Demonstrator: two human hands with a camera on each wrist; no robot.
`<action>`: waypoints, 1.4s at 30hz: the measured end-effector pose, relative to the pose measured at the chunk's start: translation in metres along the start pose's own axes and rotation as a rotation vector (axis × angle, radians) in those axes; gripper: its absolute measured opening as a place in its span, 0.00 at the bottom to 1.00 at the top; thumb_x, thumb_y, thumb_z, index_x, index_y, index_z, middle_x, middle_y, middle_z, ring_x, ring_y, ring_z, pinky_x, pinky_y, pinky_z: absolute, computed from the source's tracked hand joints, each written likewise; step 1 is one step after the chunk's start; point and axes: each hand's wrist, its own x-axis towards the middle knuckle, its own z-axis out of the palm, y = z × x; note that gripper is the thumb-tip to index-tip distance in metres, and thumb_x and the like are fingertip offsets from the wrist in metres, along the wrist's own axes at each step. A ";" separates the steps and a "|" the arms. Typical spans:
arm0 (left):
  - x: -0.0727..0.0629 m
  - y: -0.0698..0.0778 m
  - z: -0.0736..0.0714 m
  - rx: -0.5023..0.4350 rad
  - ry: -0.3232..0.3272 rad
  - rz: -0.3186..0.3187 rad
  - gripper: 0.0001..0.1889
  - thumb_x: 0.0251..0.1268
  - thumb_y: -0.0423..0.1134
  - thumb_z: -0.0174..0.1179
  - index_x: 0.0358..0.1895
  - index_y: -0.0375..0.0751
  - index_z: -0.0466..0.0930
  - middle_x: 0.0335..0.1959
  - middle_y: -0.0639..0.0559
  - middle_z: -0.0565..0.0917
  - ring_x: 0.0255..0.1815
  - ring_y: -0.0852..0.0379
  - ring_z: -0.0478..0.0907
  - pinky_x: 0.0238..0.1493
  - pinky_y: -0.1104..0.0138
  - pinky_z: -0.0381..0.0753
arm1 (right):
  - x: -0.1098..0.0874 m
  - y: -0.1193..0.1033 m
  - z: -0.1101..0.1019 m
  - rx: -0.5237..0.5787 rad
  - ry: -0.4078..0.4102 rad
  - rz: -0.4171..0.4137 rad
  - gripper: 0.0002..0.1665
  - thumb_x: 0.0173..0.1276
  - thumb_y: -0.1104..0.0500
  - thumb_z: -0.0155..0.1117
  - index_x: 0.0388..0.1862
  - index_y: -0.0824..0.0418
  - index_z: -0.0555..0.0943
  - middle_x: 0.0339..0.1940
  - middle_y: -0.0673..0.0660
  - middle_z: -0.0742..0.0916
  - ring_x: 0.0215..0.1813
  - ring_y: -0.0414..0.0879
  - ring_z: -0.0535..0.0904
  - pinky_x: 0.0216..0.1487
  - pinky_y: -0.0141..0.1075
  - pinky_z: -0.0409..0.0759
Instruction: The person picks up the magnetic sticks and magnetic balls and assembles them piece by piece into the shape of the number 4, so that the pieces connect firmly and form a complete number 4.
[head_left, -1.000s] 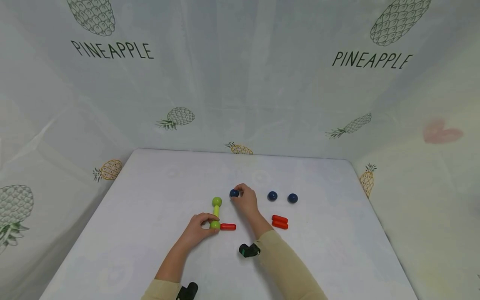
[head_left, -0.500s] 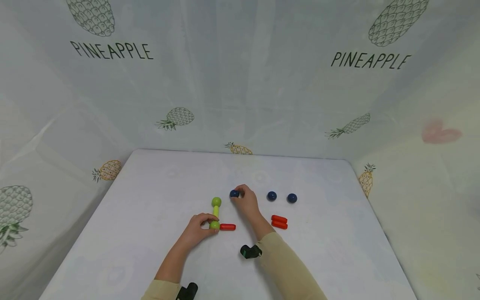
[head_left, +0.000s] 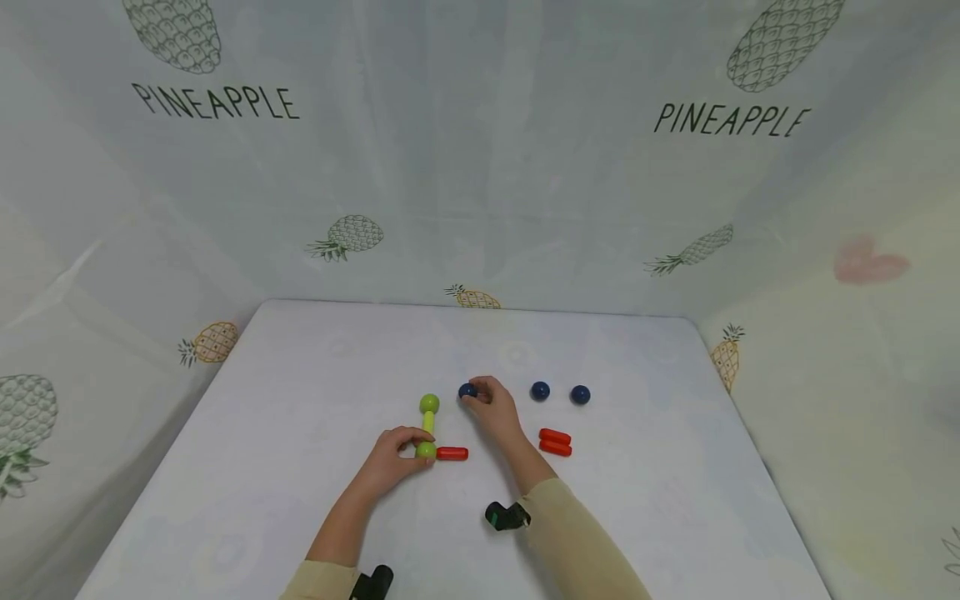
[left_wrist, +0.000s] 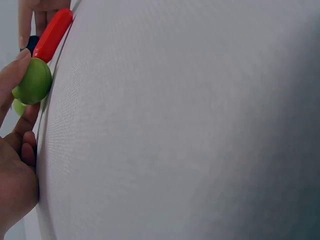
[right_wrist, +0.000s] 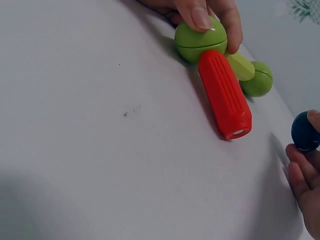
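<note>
On the white table (head_left: 337, 342), two green balls and two sticks make a bent shape like a letter L. The far green ball (head_left: 429, 403) sits at one end of the yellow stick (head_left: 428, 422), and the near green ball (head_left: 426, 450) is at the corner. From that corner the long red stick (head_left: 452, 453) points off to the right, its end touching the ball.

The left hand (head_left: 390, 457) pinches the near green ball between thumb and fingers, with only a ball-wide gap between them. The right hand (head_left: 495, 410) pinches a blue ball (head_left: 467, 390) in its fingertips, up past the free end of the long red stick and not touching it. I cannot tell if that ball touches the table.

So the L part looks done, and the held blue ball is not joined to anything yet. Over to the right, the middle blue ball (head_left: 540, 391) and the last blue ball (head_left: 581, 395) lie apart. Nearer than those, the upper red stick (head_left: 555, 436) and the lower red stick (head_left: 555, 448) lie side by side. Nobody touches these four, and none is part of the L.
</note>
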 end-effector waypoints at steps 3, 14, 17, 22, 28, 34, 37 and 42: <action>0.000 0.000 0.000 -0.006 -0.003 -0.001 0.14 0.53 0.36 0.74 0.43 0.52 0.85 0.38 0.57 0.78 0.47 0.53 0.70 0.53 0.55 0.72 | -0.005 0.000 -0.002 0.017 -0.005 0.019 0.19 0.67 0.56 0.68 0.56 0.53 0.79 0.50 0.53 0.82 0.50 0.48 0.78 0.51 0.40 0.79; 0.001 0.000 0.000 0.000 0.002 -0.003 0.14 0.53 0.37 0.74 0.43 0.53 0.85 0.38 0.56 0.78 0.47 0.52 0.70 0.52 0.55 0.72 | -0.019 0.004 -0.013 0.059 -0.023 0.025 0.21 0.68 0.52 0.67 0.59 0.52 0.80 0.53 0.55 0.81 0.50 0.51 0.76 0.48 0.40 0.79; 0.002 -0.002 0.000 0.003 0.004 -0.008 0.14 0.53 0.37 0.74 0.42 0.53 0.85 0.38 0.57 0.78 0.46 0.53 0.70 0.51 0.56 0.71 | -0.022 0.007 -0.014 0.062 -0.019 0.038 0.20 0.67 0.52 0.67 0.58 0.51 0.81 0.54 0.54 0.81 0.50 0.50 0.75 0.47 0.39 0.78; 0.002 -0.003 0.000 0.006 0.003 -0.005 0.13 0.53 0.37 0.74 0.42 0.54 0.85 0.38 0.57 0.78 0.46 0.53 0.69 0.52 0.56 0.72 | -0.029 0.011 -0.014 0.072 -0.023 0.088 0.21 0.65 0.53 0.69 0.57 0.51 0.81 0.48 0.53 0.81 0.44 0.49 0.75 0.42 0.36 0.78; 0.002 -0.002 0.000 -0.010 0.007 0.023 0.13 0.53 0.36 0.74 0.42 0.52 0.85 0.38 0.58 0.78 0.46 0.54 0.70 0.52 0.56 0.72 | -0.036 0.015 -0.015 0.069 -0.008 0.092 0.22 0.63 0.54 0.72 0.55 0.53 0.81 0.44 0.52 0.82 0.42 0.48 0.75 0.39 0.35 0.77; 0.001 0.001 0.000 -0.016 0.005 0.022 0.13 0.52 0.35 0.74 0.42 0.50 0.85 0.37 0.59 0.78 0.46 0.55 0.70 0.53 0.56 0.72 | -0.045 0.018 -0.017 0.081 -0.002 0.073 0.21 0.62 0.56 0.72 0.54 0.54 0.81 0.44 0.52 0.82 0.43 0.49 0.76 0.42 0.37 0.78; 0.001 0.002 0.000 -0.015 0.005 0.019 0.14 0.52 0.34 0.74 0.42 0.50 0.85 0.37 0.59 0.78 0.46 0.55 0.70 0.53 0.56 0.72 | -0.050 0.019 -0.018 0.084 -0.010 0.088 0.21 0.63 0.55 0.72 0.56 0.52 0.81 0.44 0.52 0.82 0.43 0.48 0.76 0.42 0.36 0.78; 0.001 0.004 0.001 -0.016 0.003 0.027 0.14 0.52 0.33 0.74 0.42 0.48 0.85 0.37 0.58 0.79 0.45 0.55 0.71 0.53 0.55 0.72 | -0.057 0.021 -0.020 0.076 -0.021 0.081 0.19 0.66 0.56 0.68 0.56 0.51 0.81 0.46 0.52 0.81 0.45 0.49 0.75 0.43 0.36 0.78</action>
